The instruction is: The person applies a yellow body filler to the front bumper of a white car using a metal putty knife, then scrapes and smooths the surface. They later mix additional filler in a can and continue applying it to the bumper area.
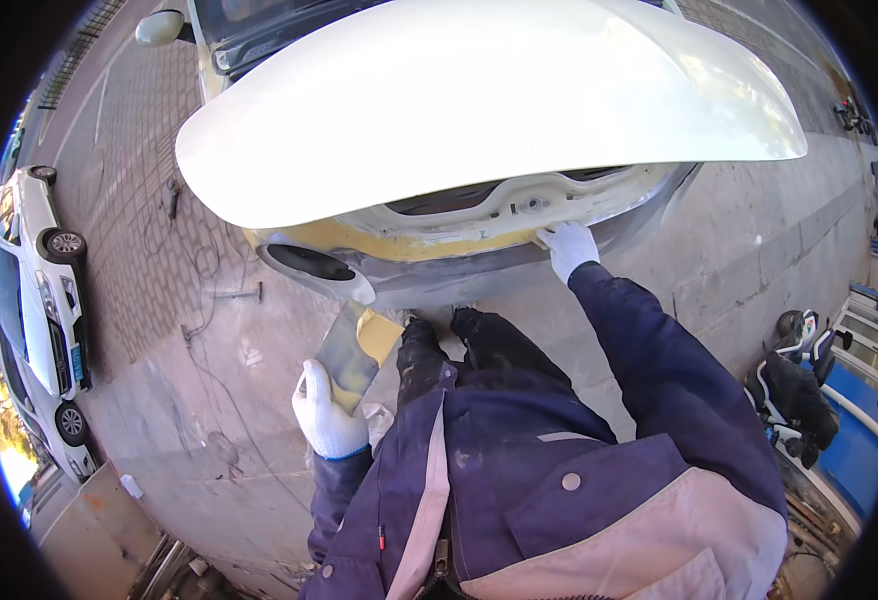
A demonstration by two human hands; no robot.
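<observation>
Yellow body filler [399,243] spread along the front edge of the white car [519,205] under its raised bonnet [479,100], right hand [569,247] gloved, fingers pressed flat against that filler band, whether it holds anything I cannot tell, left hand [327,412] gloved, closed around a flat mixing board [349,355] smeared with filler, held below the car's nose, another white car [39,300] parked far left of it, scooter [794,385] to its right

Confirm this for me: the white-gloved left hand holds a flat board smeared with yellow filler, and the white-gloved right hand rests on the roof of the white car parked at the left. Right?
Not quite. The head view shows the right hand at the yellow-filled front edge under the raised white hood of the car being worked on, not the parked white car. The left hand does hold the flat board smeared with yellow filler.
</observation>
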